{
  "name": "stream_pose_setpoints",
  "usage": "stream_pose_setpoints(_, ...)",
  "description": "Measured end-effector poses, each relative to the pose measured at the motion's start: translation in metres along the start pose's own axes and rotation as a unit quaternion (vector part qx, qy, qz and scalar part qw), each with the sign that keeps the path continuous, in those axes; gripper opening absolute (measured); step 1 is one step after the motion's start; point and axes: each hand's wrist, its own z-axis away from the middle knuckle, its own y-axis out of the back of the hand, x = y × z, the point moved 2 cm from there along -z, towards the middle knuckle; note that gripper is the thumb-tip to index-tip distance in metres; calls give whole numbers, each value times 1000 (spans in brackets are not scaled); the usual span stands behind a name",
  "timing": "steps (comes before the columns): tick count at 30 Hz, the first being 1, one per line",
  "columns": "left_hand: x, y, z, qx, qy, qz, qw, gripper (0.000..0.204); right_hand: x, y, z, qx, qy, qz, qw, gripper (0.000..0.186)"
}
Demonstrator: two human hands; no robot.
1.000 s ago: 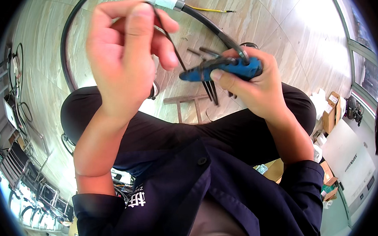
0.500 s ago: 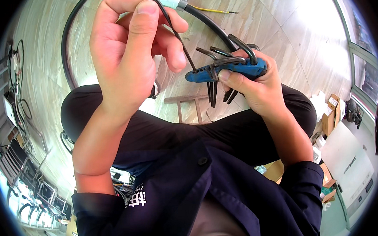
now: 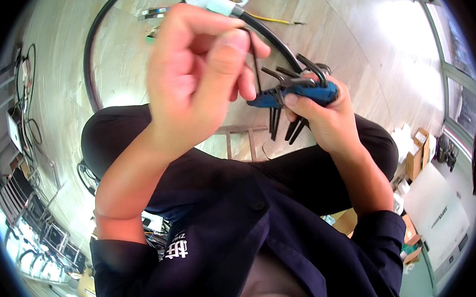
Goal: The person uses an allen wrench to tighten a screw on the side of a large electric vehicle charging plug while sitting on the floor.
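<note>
My right hand (image 3: 327,120) grips a blue plastic hex key holder (image 3: 321,92), with several black hex keys (image 3: 274,123) sticking out of it above and below. Between thumb and index finger, my left hand (image 3: 190,80) pinches the bent end of a thin black hex key (image 3: 256,61). The long arm of that key runs down to the narrow left end of the holder; whether its tip sits in a hole there I cannot tell. Motion blurs the left hand slightly. Both hands are raised above my crossed legs (image 3: 114,135).
Beyond my hands, a white and pale green charging plug (image 3: 215,1) with a thick black cable (image 3: 88,51) lies on the floor, near a yellow wire (image 3: 273,19). A metal frame (image 3: 244,130) is beneath. Cardboard boxes (image 3: 415,156) and a white cabinet (image 3: 437,210) stand right; cables (image 3: 28,97) lie left.
My left hand has moved right and slightly down, closer to the holder, still pinching the thin hex key. The key now stands more upright. The holder has shifted a little right.
</note>
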Motion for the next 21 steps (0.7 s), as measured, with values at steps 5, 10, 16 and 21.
stream_pose_setpoints(5, -17, -3, 6, -35, 48, -203, 977, 7, -1, -3, 5, 50, 13, -44, 998, 11)
stream_pose_setpoints(10, -19, -9, 20, -96, 13, -244, 965, 13, -2, 2, 1, 23, 45, -116, 992, 11)
stream_pose_setpoints(16, -25, 3, 15, -147, 54, -250, 955, 26, -7, -4, -13, 52, 20, -80, 995, 17)
stream_pose_setpoints(21, -18, 13, -2, -111, 95, -284, 947, 37, -14, -20, -31, 43, 62, -29, 997, 20)
